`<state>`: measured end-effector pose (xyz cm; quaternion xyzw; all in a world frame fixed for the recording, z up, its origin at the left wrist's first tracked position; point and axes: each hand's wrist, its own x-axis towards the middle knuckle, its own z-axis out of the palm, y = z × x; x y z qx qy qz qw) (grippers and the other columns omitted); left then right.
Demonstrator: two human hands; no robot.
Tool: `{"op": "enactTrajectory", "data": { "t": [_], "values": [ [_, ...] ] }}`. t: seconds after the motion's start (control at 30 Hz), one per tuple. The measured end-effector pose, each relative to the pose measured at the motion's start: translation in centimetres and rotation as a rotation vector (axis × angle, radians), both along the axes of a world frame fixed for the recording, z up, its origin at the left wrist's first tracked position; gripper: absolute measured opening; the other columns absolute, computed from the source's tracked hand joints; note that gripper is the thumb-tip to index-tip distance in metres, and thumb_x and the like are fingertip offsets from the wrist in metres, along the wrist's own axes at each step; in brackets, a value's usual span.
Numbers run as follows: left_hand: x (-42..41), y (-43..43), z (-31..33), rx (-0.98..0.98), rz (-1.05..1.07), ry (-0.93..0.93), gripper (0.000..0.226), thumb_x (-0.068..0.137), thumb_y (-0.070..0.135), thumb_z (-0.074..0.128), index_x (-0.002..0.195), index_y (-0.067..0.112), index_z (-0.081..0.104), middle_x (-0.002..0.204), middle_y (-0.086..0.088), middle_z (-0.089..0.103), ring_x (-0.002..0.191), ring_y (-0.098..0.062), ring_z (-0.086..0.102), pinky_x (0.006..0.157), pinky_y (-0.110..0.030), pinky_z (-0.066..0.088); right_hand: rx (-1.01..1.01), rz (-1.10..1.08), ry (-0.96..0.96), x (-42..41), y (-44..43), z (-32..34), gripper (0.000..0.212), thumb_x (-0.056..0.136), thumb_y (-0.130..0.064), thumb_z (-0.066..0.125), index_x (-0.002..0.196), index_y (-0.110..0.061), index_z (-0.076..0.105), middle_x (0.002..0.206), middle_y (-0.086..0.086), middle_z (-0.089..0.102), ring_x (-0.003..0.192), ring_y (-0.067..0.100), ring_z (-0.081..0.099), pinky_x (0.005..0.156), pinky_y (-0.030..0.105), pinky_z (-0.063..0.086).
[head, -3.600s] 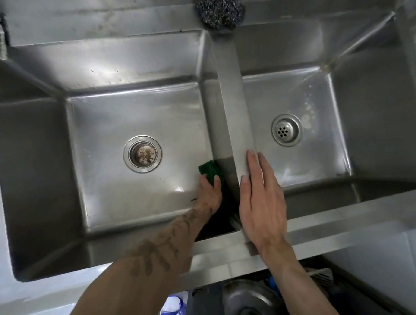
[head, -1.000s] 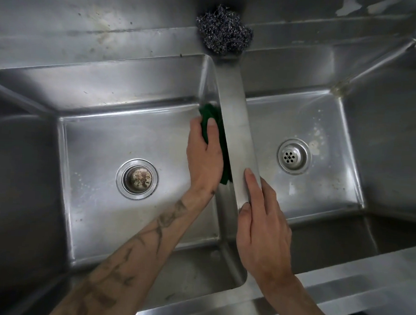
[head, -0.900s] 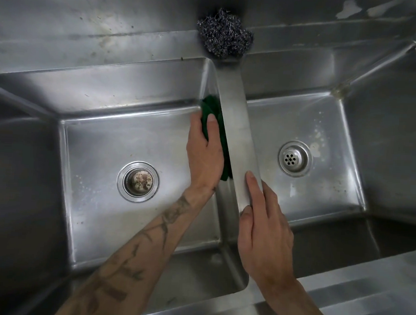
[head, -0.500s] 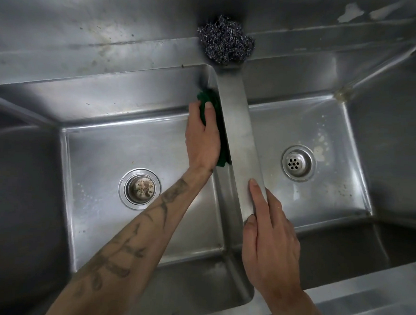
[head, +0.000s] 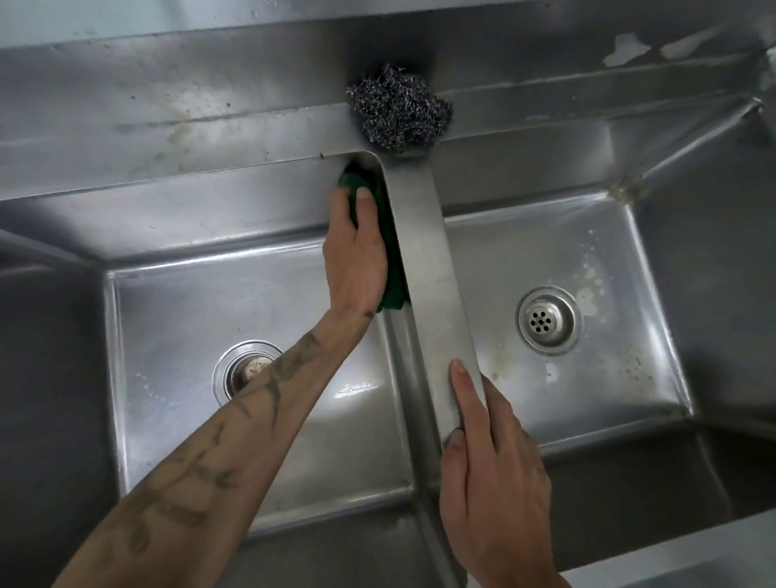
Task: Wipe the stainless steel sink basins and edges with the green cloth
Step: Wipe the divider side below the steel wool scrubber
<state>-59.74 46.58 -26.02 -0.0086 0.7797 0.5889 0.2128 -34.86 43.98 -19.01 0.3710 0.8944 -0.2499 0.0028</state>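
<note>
Left hand (head: 356,256), forearm extended toward 1 o'clock, presses the green cloth (head: 393,278) with straight fingers against the divider (head: 429,251) wall, at the left basin's (head: 174,305) 1 o'clock corner. Right hand (head: 493,479) rests released, fingers straight, on the divider's 6 o'clock end.

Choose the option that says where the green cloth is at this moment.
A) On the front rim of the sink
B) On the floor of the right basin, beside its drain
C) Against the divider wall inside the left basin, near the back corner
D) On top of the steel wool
C: the left hand presses the green cloth against the divider inside the left basin, close to its back corner.
</note>
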Motion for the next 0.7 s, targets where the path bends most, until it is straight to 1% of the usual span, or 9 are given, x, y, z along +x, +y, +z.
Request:
{"op": "enactTrajectory", "data": {
  "t": [0.03,0.07,0.17,0.23,0.33,0.43,0.47,0.57,0.7],
  "values": [
    [0.0,0.2,-0.1,0.005,0.011,0.019,0.019,0.114,0.037,0.036,0.099,0.029,0.045,0.083,0.009,0.056,0.073,-0.001,0.053,0.067,-0.023,0.04,0.0,-0.004,0.002,0.0,0.1,0.0,0.06,0.103,-0.035,0.03,0.163,-0.039,0.024,0.156,0.005,0.051,0.132,0.024,0.059,0.102,0.052,0.056],
    [-0.2,0.3,-0.4,-0.005,0.023,0.017,0.018,0.114,0.036,0.036,0.101,0.027,0.045,0.084,0.006,0.057,0.076,-0.005,0.055,0.07,-0.028,0.041,-0.004,-0.007,0.006,-0.1,0.0,0.0,0.06,0.103,-0.036,0.031,0.163,-0.039,0.024,0.156,0.005,0.051,0.131,0.024,0.059,0.101,0.052,0.056],
    [-0.5,1.0,-1.7,-0.065,0.026,-0.02,0.02,0.113,0.038,0.034,0.104,0.023,0.042,0.094,-0.007,0.065,0.091,-0.031,0.06,0.085,-0.047,0.048,-0.002,-0.002,0.02,0.0,-0.1,0.0,0.061,0.104,-0.036,0.031,0.163,-0.042,0.02,0.155,0.005,0.051,0.13,0.024,0.06,0.1,0.052,0.057],
    [-0.4,1.0,-2.3,-0.108,0.004,-0.03,0.02,0.114,0.038,0.033,0.106,0.022,0.041,0.1,-0.012,0.066,0.096,-0.036,0.06,0.092,-0.054,0.048,0.009,0.005,0.02,0.1,0.1,-0.2,0.062,0.104,-0.036,0.032,0.163,-0.044,0.015,0.156,0.005,0.051,0.131,0.024,0.06,0.101,0.052,0.056],
    [-0.3,0.8,-1.0,-0.122,-0.007,-0.022,0.022,0.114,0.041,0.033,0.106,0.022,0.042,0.101,-0.007,0.065,0.1,-0.034,0.061,0.089,-0.047,0.047,0.016,0.009,0.021,0.2,0.0,-0.2,0.063,0.104,-0.032,0.034,0.164,-0.041,0.018,0.155,0.006,0.051,0.131,0.024,0.059,0.103,0.048,0.055],
    [0.3,0.4,1.2,-0.012,0.005,0.077,0.022,0.113,0.041,0.035,0.095,0.029,0.042,0.084,0.007,0.055,0.08,-0.013,0.054,0.072,-0.033,0.042,0.025,0.014,0.017,0.2,0.1,-0.3,0.063,0.104,-0.032,0.036,0.164,-0.038,0.02,0.155,0.007,0.051,0.133,0.025,0.059,0.106,0.045,0.053],
    [0.5,0.2,1.9,0.024,0.006,0.11,0.022,0.113,0.04,0.037,0.093,0.032,0.041,0.081,0.009,0.051,0.076,-0.012,0.05,0.068,-0.03,0.041,0.028,0.019,0.01,0.2,0.1,-0.4,0.063,0.104,-0.031,0.037,0.164,-0.037,0.02,0.155,0.007,0.051,0.133,0.025,0.058,0.106,0.044,0.053],
    [0.5,0.2,1.7,0.021,0.011,0.149,0.021,0.113,0.04,0.038,0.093,0.034,0.041,0.085,0.005,0.054,0.081,-0.017,0.052,0.071,-0.032,0.04,0.036,0.025,0.012,0.2,0.0,-0.4,0.063,0.104,-0.031,0.037,0.164,-0.036,0.021,0.156,0.007,0.051,0.134,0.025,0.057,0.106,0.045,0.053],
    [0.0,0.8,-0.6,-0.123,-0.017,-0.011,0.022,0.114,0.04,0.035,0.105,0.02,0.042,0.102,-0.009,0.064,0.1,-0.034,0.059,0.084,-0.044,0.042,0.03,0.026,0.012,0.3,0.0,-0.7,0.074,0.101,-0.027,0.048,0.165,-0.041,0.011,0.154,0.007,0.053,0.133,0.025,0.058,0.108,0.042,0.049]
  ]
}}
